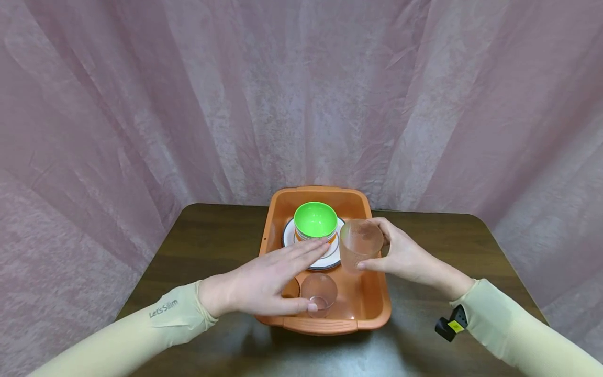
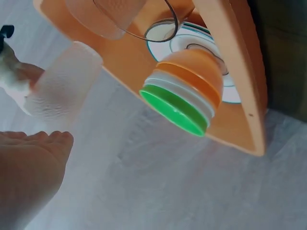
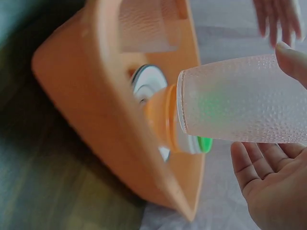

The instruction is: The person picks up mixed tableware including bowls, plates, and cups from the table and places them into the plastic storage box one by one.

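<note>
My right hand (image 1: 400, 254) grips a clear textured plastic cup (image 1: 359, 245) above the right side of an orange tub (image 1: 325, 325). The thumb and fingers lie on opposite sides of the cup, as the right wrist view shows. Over the tub's left side, my left hand (image 1: 268, 283) is held with straight fingers and nothing in its grasp. Behind its fingertips stands a stack of bowls, a green bowl (image 1: 314, 220) on top, with white and orange bowls (image 2: 196, 69) below. The stack rests on white plates (image 1: 288, 238) with dark rims.
Inside the tub's near end stands another clear cup (image 1: 325, 285). Beside it, partly covered by my left hand, is a see-through vessel (image 1: 291, 289) with a dark rim. The tub sits on a dark wooden table (image 1: 216, 235), and a pink curtain (image 1: 301, 104) hangs behind.
</note>
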Demonstrator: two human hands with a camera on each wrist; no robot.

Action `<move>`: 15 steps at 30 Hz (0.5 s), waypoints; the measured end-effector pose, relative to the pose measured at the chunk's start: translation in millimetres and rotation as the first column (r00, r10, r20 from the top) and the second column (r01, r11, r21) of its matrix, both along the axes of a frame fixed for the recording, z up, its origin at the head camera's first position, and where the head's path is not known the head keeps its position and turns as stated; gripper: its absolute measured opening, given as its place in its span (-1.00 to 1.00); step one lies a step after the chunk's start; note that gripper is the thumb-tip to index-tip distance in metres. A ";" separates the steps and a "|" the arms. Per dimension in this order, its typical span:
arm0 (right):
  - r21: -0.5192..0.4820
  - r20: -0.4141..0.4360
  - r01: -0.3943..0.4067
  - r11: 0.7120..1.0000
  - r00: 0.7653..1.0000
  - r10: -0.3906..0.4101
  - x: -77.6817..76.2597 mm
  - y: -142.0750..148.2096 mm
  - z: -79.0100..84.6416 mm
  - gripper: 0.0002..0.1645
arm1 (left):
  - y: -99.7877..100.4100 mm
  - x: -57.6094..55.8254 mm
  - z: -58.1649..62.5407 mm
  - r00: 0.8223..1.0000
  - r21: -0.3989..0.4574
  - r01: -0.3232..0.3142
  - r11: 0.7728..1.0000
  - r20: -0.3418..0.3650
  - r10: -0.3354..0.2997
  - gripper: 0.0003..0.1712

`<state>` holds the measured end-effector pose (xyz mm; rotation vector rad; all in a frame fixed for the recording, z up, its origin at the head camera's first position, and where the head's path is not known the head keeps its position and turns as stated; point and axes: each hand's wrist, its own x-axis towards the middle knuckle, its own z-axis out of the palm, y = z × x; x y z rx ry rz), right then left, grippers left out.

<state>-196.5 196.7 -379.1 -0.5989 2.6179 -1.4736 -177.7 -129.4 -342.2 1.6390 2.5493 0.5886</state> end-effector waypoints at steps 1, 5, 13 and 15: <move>0.008 -0.001 0.003 1.000 1.000 -0.003 0.1 1.3 -2.7 0.00 | -0.1 3.3 -0.7 0.999 -0.017 0.031 0.999 -0.044 -0.032 0.09; 0.065 -0.013 0.013 0.998 1.000 -0.012 2.3 2.9 -12.5 0.03 | 2.8 16.8 -5.4 0.975 -0.107 0.103 0.989 -0.183 -0.122 0.09; 0.220 -0.104 0.017 0.975 0.995 0.006 8.3 -2.2 -30.9 -0.01 | 12.8 34.6 -16.3 0.930 -0.197 0.183 0.963 -0.282 -0.234 0.10; 0.255 -0.113 0.012 0.967 0.993 0.018 9.0 -3.7 -33.5 -0.04 | 14.6 37.0 -18.2 0.926 -0.209 0.195 0.958 -0.282 -0.250 0.10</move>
